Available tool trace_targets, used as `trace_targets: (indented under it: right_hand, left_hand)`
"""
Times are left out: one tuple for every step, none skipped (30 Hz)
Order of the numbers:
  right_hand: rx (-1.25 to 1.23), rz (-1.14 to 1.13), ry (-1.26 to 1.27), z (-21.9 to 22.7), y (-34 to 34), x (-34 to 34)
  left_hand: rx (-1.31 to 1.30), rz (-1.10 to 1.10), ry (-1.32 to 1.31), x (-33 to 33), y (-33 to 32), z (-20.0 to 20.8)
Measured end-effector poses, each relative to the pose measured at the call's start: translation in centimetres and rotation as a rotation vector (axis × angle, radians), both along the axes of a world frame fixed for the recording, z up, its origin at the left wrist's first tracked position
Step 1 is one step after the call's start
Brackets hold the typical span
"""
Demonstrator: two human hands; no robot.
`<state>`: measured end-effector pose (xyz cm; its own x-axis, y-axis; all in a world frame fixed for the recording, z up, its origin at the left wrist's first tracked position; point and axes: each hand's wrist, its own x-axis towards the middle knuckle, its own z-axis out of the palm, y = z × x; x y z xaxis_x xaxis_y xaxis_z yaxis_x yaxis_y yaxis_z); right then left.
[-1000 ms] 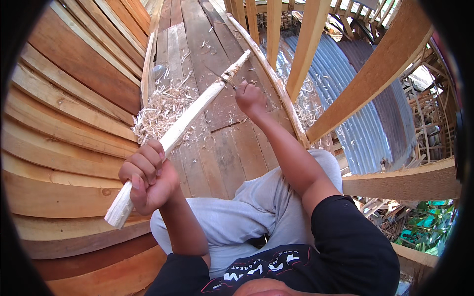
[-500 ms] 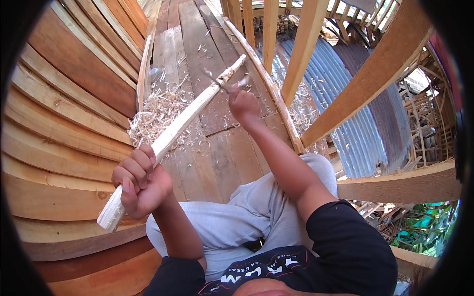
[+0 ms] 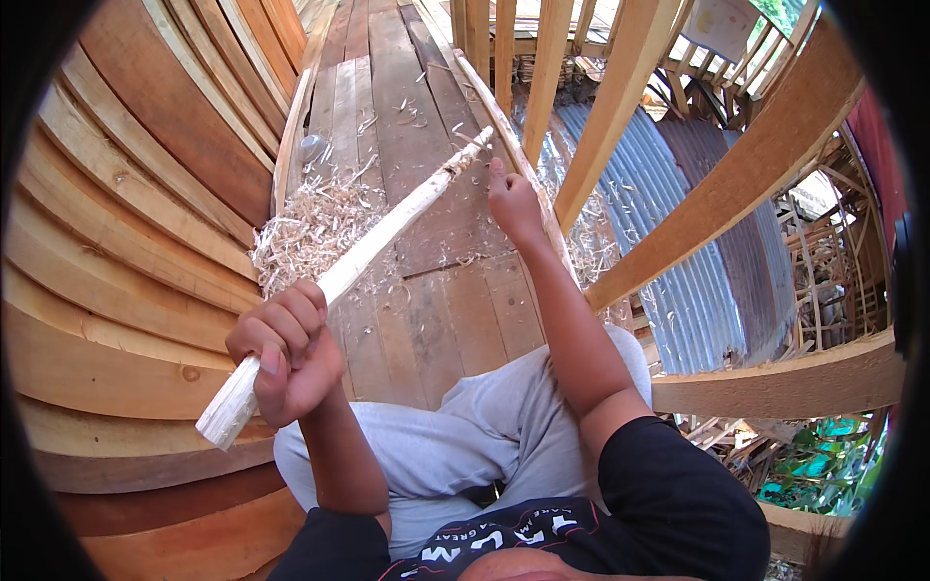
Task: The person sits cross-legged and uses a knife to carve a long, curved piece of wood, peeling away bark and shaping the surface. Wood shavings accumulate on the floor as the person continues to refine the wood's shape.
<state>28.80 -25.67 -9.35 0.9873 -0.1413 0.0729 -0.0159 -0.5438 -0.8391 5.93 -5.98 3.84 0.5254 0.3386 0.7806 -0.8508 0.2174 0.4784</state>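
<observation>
A long, pale, peeled wooden stick (image 3: 387,229) slants from lower left to upper right, with dark patches near its far end. My left hand (image 3: 286,353) is wrapped round it close to its thick near end. At the far end is my right hand (image 3: 514,204), closed with the thumb up. It grips a knife (image 3: 469,138) whose thin blade lies by the stick's tip; the blade is faint and the handle is hidden in my fist. Whether the blade touches the wood I cannot tell.
Curled wood shavings (image 3: 315,228) are heaped on the plank floor (image 3: 426,320) beside the left board wall (image 3: 126,261). A small clear container (image 3: 312,148) stands beyond them. Along the right run a pole (image 3: 504,126) and wooden railing posts (image 3: 620,107), with corrugated metal sheets (image 3: 649,194) outside.
My right hand has moved a little right and nearer, and the knife has shifted from across the dark patch toward the stick's tip. My left hand keeps its hold, and the view has shifted slightly.
</observation>
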Motion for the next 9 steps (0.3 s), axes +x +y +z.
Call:
trace_targets:
  right_hand:
    - [0.09,0.018,-0.022,-0.6,0.4,0.3]
    - [0.178,0.03,-0.047,-1.1,0.7,0.6]
    - [0.266,0.041,-0.073,-1.5,0.7,0.9]
    - [0.262,0.044,-0.087,-1.9,0.4,1.2]
    - [0.263,0.052,-0.098,-1.9,0.3,1.0]
    - [0.263,0.059,-0.109,-1.9,0.2,0.9]
    - [0.235,0.078,-0.128,-1.9,0.3,0.7]
    - [0.208,0.099,-0.147,-1.6,0.6,0.2]
    - [0.181,0.119,-0.167,-1.3,0.9,-0.3]
  left_hand:
    - [0.016,-0.007,0.002,0.0,0.4,-0.1]
    - [0.03,-0.02,0.001,0.0,0.5,-0.1]
    - [0.026,-0.022,0.0,0.1,0.6,-0.1]
    - [0.022,-0.026,-0.002,0.2,0.6,-0.1]
    - [0.022,-0.023,0.0,0.1,0.7,-0.2]
    - [0.023,-0.026,0.002,0.1,0.8,-0.2]
    - [0.025,-0.03,0.003,0.1,0.8,-0.2]
    - [0.027,-0.033,0.005,0.1,0.9,-0.2]
    - [0.035,-0.027,0.004,0.1,1.1,-0.2]
